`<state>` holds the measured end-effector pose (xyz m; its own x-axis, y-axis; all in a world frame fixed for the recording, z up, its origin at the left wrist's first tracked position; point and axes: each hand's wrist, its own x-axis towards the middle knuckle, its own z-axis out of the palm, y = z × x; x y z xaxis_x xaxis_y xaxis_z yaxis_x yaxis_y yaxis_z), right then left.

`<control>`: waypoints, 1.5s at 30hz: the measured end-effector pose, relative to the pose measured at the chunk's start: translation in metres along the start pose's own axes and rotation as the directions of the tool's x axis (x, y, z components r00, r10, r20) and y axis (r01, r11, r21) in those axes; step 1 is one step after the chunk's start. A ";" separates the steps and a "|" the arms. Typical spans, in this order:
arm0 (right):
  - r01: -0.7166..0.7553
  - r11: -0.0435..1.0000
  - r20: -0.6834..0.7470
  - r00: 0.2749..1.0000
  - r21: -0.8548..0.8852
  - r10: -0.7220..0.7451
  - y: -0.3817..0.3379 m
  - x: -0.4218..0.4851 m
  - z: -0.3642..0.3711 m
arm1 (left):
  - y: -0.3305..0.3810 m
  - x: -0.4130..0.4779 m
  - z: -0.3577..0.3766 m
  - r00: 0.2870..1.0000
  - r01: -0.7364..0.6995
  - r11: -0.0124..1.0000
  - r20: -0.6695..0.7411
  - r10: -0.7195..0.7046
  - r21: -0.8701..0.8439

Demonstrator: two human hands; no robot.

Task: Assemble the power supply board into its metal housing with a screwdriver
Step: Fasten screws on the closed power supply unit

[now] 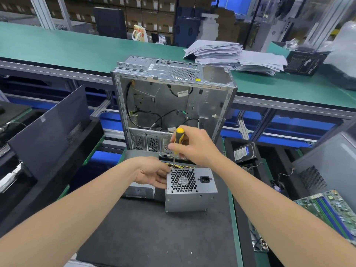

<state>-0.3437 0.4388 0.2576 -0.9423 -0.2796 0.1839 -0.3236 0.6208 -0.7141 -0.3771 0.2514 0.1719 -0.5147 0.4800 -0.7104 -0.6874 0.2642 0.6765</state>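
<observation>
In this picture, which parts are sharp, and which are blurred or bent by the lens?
Head view: the screwdriver and power supply housing are sharp; far shelves look soft; the wide lens stretches both forearms toward the corners; light is even, without strong glare.

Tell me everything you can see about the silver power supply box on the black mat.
The power supply box is a silvery sheet-metal case standing on the black mat, in front of the open computer chassis. Its upward face has a honeycomb grille with a fan behind it, and a black power socket. At its far edge yellow wires show. The left hand grips its left side; the screwdriver, held by the right hand, points down at its far left corner.
</observation>
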 end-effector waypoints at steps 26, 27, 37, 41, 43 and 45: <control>-0.865 0.490 -0.106 0.480 0.112 0.871 0.139 -0.164 0.035 | 0.025 0.042 0.128 0.682 -0.409 0.352 0.025 0.731 0.842; -0.866 0.487 -0.080 0.481 0.117 0.873 0.143 -0.165 0.038 | 0.024 0.040 0.132 0.674 -0.407 0.338 0.030 0.738 0.849; -0.758 0.651 -0.094 0.647 0.022 0.757 0.194 -0.188 -0.016 | 0.010 0.033 0.191 0.617 -0.372 0.174 0.103 0.780 0.912; -0.650 0.701 -0.252 0.760 -0.295 0.599 0.236 -0.225 -0.054 | -0.010 0.052 0.225 0.666 -0.397 0.187 0.141 0.733 0.899; -0.593 0.699 -0.207 0.801 -0.400 0.561 0.257 -0.245 -0.059 | -0.022 0.066 0.241 0.698 -0.410 0.199 0.165 0.697 0.890; -0.538 0.716 -0.151 0.833 -0.446 0.532 0.275 -0.262 -0.057 | -0.034 0.083 0.257 0.736 -0.392 0.210 0.168 0.656 0.896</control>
<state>-0.1906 0.7247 0.0516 -0.9701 0.2078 -0.1251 0.2371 0.9210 -0.3090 -0.2643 0.4967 0.1398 -0.7434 0.6672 -0.0470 0.5162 0.6170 0.5940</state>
